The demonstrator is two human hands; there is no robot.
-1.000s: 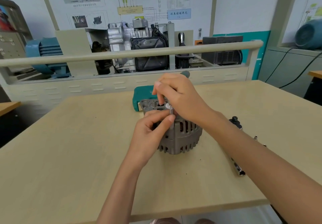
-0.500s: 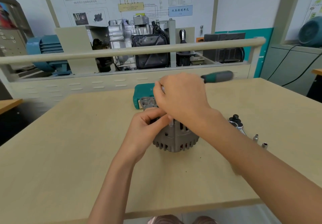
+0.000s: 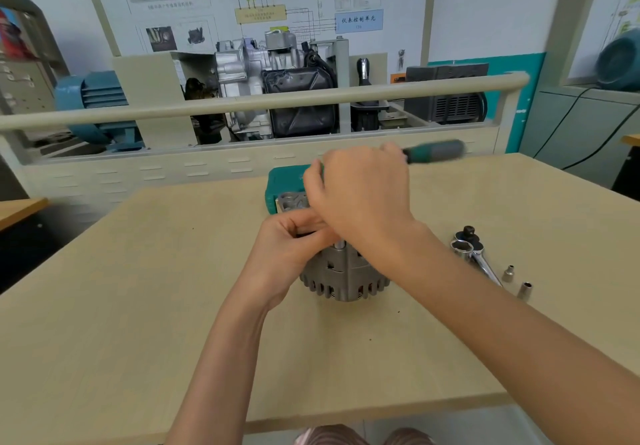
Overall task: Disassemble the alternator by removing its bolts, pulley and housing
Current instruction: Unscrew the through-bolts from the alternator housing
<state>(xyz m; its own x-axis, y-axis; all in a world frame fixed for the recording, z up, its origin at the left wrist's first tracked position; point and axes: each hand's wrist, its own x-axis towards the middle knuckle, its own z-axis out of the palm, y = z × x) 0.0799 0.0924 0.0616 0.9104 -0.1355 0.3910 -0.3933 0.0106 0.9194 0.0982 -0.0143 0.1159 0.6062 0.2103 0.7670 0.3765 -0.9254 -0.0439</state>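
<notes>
Alternator (image 3: 344, 276) sits beneath both hands: left hand (image 3: 289, 252) grips it, right hand (image 3: 362, 195) grasps ratchet (image 3: 434, 151).

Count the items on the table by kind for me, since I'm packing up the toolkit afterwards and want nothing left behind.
Alternator: 1
Green-handled ratchet wrench, held in the right hand: 1
Ratchet wrench lying on the table: 1
Loose sockets: 2
Green tool case: 1
Total: 6

Right of one grey ribbed metal alternator (image 3: 344, 276) lay one chrome ratchet wrench (image 3: 476, 257) and two small silver sockets (image 3: 508, 273).
</notes>
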